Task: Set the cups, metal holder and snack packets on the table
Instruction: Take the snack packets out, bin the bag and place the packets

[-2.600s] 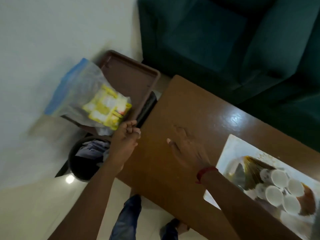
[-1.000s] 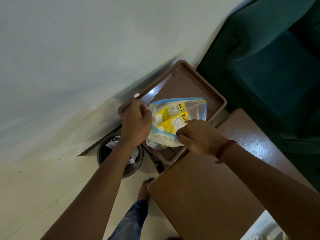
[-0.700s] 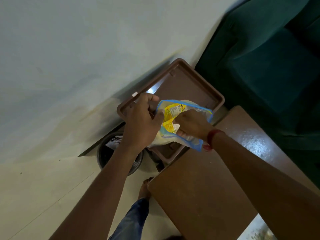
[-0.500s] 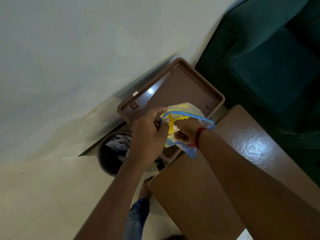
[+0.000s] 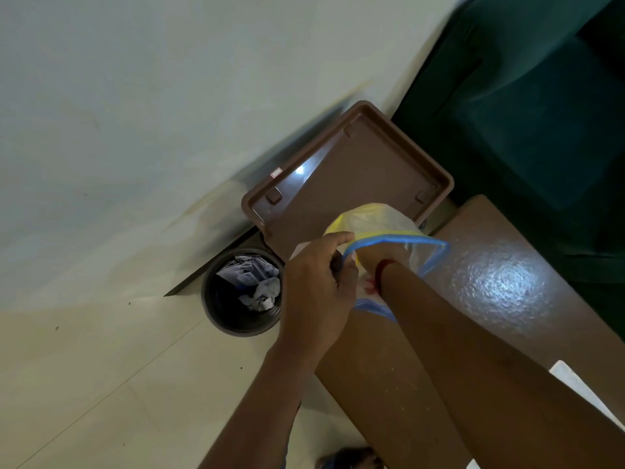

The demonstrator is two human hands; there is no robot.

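A clear plastic zip bag [image 5: 385,218] with a blue rim and yellow snack packets inside hangs over the left corner of the brown table [image 5: 490,282]. My left hand [image 5: 318,289] pinches the bag's left edge and holds its mouth apart. My right hand [image 5: 370,257] is inside the bag up to the wrist, where a red thread shows. The bag's film blurs its fingers, so what they hold is hidden. The cups and metal holder are out of view.
A brown plastic tray [image 5: 355,164] leans behind the bag, against the wall. A dark bin [image 5: 236,299] with crumpled paper stands on the floor to the left. A dark green sofa [image 5: 524,113] fills the upper right. A white tray corner [image 5: 575,384] shows at lower right.
Both hands took the bag off the brown tray and pulled its mouth apart. My right hand has gone deeper into it, now up to the wrist.
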